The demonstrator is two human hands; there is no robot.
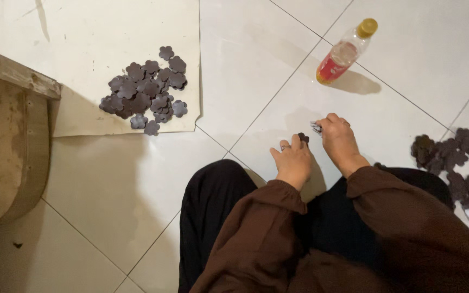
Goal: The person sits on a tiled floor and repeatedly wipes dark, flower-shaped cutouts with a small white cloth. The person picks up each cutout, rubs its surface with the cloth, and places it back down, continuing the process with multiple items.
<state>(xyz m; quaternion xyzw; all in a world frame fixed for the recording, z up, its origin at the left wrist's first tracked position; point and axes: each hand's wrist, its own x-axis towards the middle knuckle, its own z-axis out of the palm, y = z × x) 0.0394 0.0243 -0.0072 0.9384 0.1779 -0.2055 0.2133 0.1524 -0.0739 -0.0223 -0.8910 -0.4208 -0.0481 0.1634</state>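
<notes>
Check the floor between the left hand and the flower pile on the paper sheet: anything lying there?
Head view: nothing. Between the left hand and the pile of flower-shaped pieces there is only bare white floor tile and the paper sheet's edge.

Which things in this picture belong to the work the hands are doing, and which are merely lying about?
In use:
- left hand, fingers pinching a dark flower-shaped piece
- right hand, gripping a small metal tool
- pile of flower pieces on the paper sheet
- second pile at the right

Lying about:
- plastic bottle with yellow cap
- worn wooden furniture
- tiled floor
</notes>
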